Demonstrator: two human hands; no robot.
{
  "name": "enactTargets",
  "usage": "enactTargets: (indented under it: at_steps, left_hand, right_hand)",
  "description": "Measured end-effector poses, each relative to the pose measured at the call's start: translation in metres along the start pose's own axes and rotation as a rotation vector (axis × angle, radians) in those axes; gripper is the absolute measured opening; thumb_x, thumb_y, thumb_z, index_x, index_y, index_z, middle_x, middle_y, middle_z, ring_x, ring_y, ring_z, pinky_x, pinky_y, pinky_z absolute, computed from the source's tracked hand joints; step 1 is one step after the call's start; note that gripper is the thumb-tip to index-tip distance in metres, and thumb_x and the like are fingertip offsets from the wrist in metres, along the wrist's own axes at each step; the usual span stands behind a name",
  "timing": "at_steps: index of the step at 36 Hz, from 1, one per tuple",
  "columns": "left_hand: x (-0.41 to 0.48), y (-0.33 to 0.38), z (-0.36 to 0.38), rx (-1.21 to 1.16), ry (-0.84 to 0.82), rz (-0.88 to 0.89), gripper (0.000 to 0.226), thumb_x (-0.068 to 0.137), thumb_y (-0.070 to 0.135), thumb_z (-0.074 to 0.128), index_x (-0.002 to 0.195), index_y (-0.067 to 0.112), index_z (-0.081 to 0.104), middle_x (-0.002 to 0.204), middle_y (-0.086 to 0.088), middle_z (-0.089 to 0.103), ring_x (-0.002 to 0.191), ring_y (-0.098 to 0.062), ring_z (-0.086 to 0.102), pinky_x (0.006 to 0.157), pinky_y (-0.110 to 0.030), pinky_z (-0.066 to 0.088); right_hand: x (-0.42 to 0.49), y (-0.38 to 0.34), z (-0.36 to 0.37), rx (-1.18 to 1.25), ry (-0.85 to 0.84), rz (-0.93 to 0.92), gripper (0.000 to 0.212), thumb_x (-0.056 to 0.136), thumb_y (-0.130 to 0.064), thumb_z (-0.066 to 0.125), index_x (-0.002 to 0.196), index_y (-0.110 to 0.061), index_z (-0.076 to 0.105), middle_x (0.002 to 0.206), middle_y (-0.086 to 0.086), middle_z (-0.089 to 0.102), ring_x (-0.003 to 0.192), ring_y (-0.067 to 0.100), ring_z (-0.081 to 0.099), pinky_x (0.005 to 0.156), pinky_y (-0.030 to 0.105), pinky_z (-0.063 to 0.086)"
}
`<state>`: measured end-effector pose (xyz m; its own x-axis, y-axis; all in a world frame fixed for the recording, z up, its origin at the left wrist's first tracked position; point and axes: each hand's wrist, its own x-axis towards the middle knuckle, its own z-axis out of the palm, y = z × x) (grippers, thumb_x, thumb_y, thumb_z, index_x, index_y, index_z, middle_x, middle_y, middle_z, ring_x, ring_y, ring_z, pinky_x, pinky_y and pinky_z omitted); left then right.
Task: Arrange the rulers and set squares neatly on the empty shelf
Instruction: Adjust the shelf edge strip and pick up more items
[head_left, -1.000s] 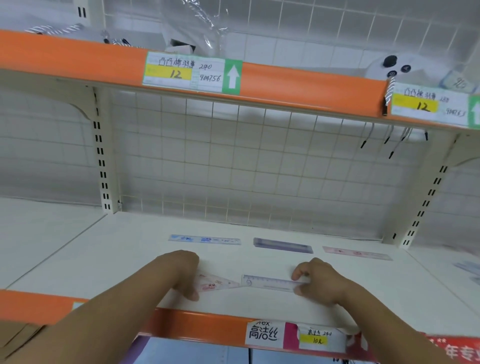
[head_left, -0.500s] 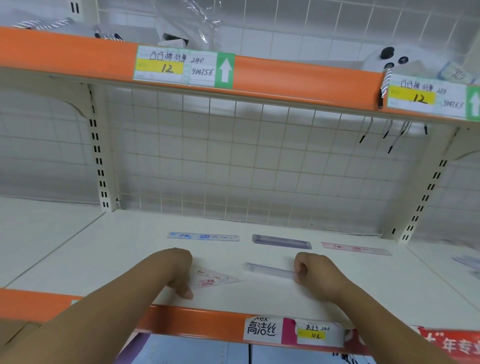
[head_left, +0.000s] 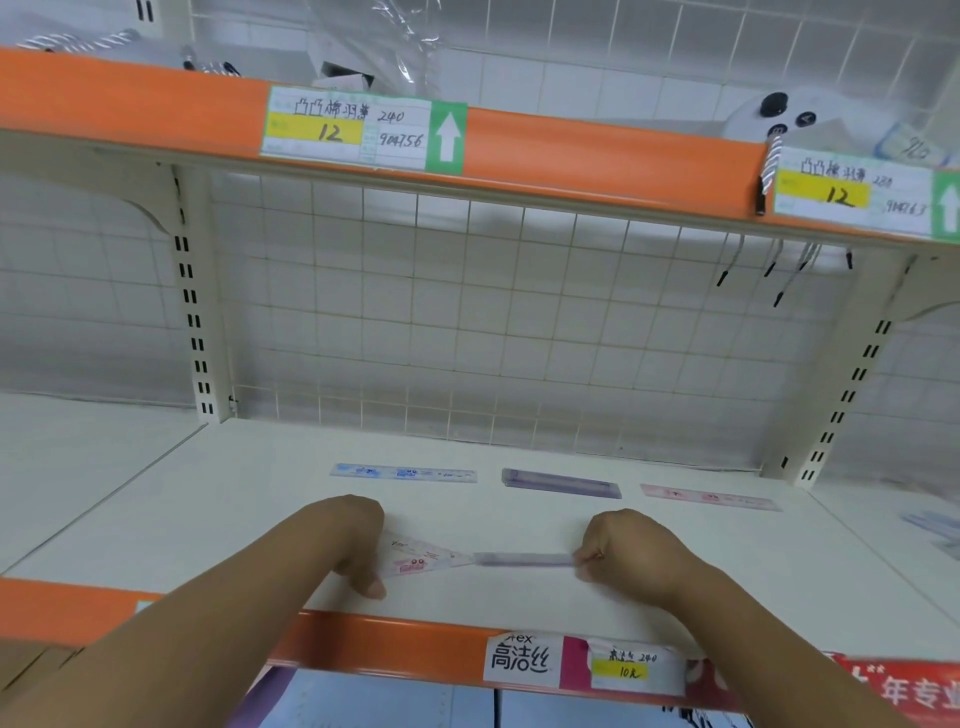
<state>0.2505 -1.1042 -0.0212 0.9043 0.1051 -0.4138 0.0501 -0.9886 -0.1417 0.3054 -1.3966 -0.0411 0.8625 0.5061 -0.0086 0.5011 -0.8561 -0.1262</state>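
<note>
On the white shelf my left hand holds the wide end of a clear pink-printed set square that lies flat near the front. My right hand pinches the right end of a clear purple ruler, whose left tip meets the set square's point. Behind them lie three more in a row: a blue ruler, a purple ruler and a pink ruler.
An orange shelf edge with price labels runs in front of my wrists. A wire grid back panel closes the rear. An upper orange shelf hangs overhead. More clear rulers lie on the neighbouring shelf at right.
My right hand drew the clear ruler toward the front and left until its tip met the set square's point. My left hand stayed on the set square.
</note>
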Motion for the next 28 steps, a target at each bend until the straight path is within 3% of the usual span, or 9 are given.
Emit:
enactTargets:
  at_steps: [3,6,9,12,16,19,22,25,28]
  left_hand:
    - [0.0,0.001,0.0,-0.005,-0.01,-0.004,0.04,0.077,0.047,0.073,0.092,0.016,0.053,0.09,0.001,0.057,0.082,-0.016,0.053,0.081,-0.026,0.047]
    - [0.0,0.001,0.0,-0.008,-0.01,-0.009,0.04,0.078,0.048,0.072,0.091,0.015,0.054,0.09,0.001,0.057,0.081,-0.017,0.053,0.074,-0.023,0.042]
    - [-0.001,0.001,0.001,-0.016,-0.007,-0.011,0.04,0.078,0.048,0.072,0.097,0.016,0.058,0.091,0.001,0.057,0.082,-0.017,0.053,0.074,-0.023,0.042]
    - [-0.002,0.001,0.001,-0.02,0.001,-0.016,0.044,0.078,0.048,0.072,0.103,0.014,0.061,0.092,0.001,0.057,0.083,-0.016,0.053,0.077,-0.023,0.044]
    - [-0.002,0.001,0.001,-0.018,0.01,-0.022,0.051,0.077,0.049,0.072,0.112,0.012,0.062,0.093,0.001,0.057,0.084,-0.016,0.053,0.085,-0.025,0.047]
    - [-0.003,0.002,0.0,0.014,0.013,-0.01,0.039,0.078,0.048,0.072,0.095,0.016,0.057,0.091,0.001,0.056,0.082,-0.016,0.052,0.086,-0.026,0.048]
    - [-0.003,0.003,-0.001,0.019,0.006,-0.008,0.038,0.078,0.047,0.072,0.091,0.016,0.054,0.088,0.001,0.056,0.081,-0.017,0.052,0.085,-0.027,0.049]
    - [-0.004,0.004,-0.003,0.003,0.002,-0.013,0.04,0.078,0.045,0.073,0.098,0.014,0.059,0.082,0.001,0.056,0.08,-0.017,0.052,0.084,-0.028,0.049]
    - [-0.004,0.006,-0.004,-0.005,0.014,-0.031,0.054,0.078,0.045,0.073,0.116,0.01,0.061,0.091,0.001,0.056,0.083,-0.017,0.052,0.086,-0.027,0.048]
  right_hand:
    - [0.001,0.001,0.004,-0.009,0.01,0.0,0.021,0.089,-0.03,0.062,0.092,-0.014,0.075,0.08,-0.011,0.053,0.085,0.013,0.054,0.08,0.024,0.044]
    - [0.002,0.004,0.008,0.02,0.005,0.012,0.025,0.088,-0.027,0.063,0.086,-0.003,0.071,0.088,0.007,0.062,0.089,0.02,0.061,0.082,0.027,0.047]
    - [0.002,0.003,0.007,0.037,0.008,0.018,0.02,0.09,-0.027,0.062,0.102,-0.013,0.07,0.102,-0.002,0.059,0.094,0.013,0.055,0.086,0.022,0.043]
    - [0.005,0.004,0.008,0.071,-0.025,0.029,0.031,0.092,-0.027,0.059,0.121,-0.017,0.059,0.104,-0.005,0.045,0.094,0.01,0.045,0.083,0.018,0.034]
    - [0.009,0.006,0.01,0.06,-0.088,0.04,0.035,0.094,-0.029,0.056,0.127,-0.017,0.053,0.106,-0.003,0.039,0.098,0.012,0.038,0.086,0.02,0.031]
    - [0.011,0.006,0.009,0.036,-0.135,0.044,0.033,0.094,-0.03,0.054,0.124,-0.017,0.052,0.106,-0.003,0.037,0.1,0.013,0.033,0.088,0.022,0.031]
    - [0.013,0.005,0.006,0.02,-0.168,0.04,0.031,0.094,-0.03,0.054,0.123,-0.017,0.052,0.106,-0.003,0.037,0.101,0.013,0.032,0.091,0.023,0.032]
    - [0.014,0.005,0.006,0.049,-0.165,0.021,0.018,0.093,-0.027,0.056,0.108,-0.024,0.047,0.107,-0.003,0.039,0.099,0.014,0.037,0.086,0.022,0.033]
    - [0.014,0.005,0.006,0.12,-0.132,0.028,0.02,0.092,-0.02,0.057,0.101,-0.026,0.04,0.101,-0.006,0.044,0.095,0.014,0.042,0.081,0.021,0.033]
